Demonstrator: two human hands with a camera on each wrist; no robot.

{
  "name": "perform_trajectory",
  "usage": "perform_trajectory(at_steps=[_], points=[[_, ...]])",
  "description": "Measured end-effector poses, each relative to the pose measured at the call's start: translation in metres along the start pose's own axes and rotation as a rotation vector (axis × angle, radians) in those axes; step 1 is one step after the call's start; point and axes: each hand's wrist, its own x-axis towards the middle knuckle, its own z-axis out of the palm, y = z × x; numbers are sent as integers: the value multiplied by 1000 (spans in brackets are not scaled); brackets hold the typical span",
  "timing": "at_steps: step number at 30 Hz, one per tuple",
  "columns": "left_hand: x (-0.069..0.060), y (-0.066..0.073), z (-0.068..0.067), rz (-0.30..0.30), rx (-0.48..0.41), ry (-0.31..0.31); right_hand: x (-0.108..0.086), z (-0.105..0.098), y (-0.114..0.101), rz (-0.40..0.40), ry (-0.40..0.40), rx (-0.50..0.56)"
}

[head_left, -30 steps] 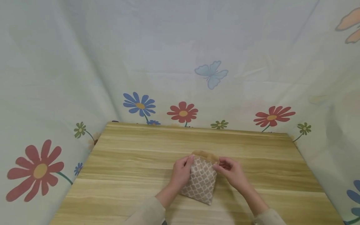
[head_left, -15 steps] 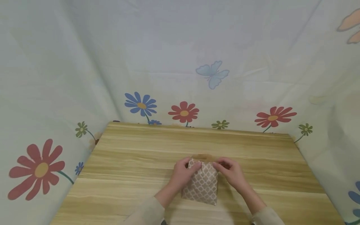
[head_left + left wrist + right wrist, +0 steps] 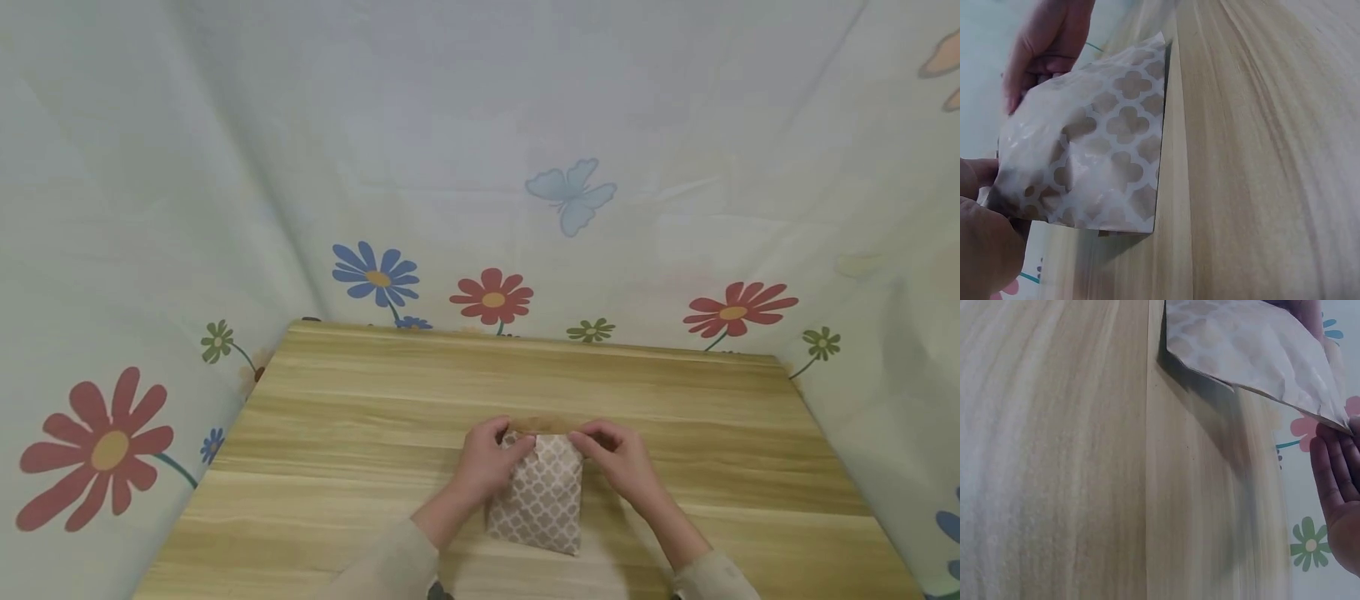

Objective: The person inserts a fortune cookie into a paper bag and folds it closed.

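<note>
A tan paper bag with a white quatrefoil lattice stands between my hands over the table, its brown top edge uppermost. In the head view my left hand pinches the top left corner, thumb across the front. My right hand pinches the top right corner between thumb and fingers. The left wrist view shows the patterned face of the bag bulging and creased, its lower edge at the table. In the right wrist view my right hand is at the bag's corner. The bag's contents, if any, are hidden.
The wood-grain table spreads around the bag on all sides. Behind it and at both sides hangs a pale cloth printed with flowers and a blue butterfly. The table's far edge meets the cloth.
My left thumb has moved from the bag's edge onto its front. The bag has turned straighter, and less of its brown top shows. My right hand has stayed nearly in place.
</note>
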Motion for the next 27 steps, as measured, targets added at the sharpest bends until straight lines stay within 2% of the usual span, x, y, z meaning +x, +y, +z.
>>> perform_trajectory(at_steps=[6,13,19,27], points=[[2,2,0,-28,-12,27,-1,1,1,15,-58,57],[3,3,1,-35,-3,20,-2,1,3,13,-38,77],[6,1,-3,1,63,19,-3,0,4,35,-51,53],[11,0,-7,47,127,-16,0,-1,3,99,-52,31]])
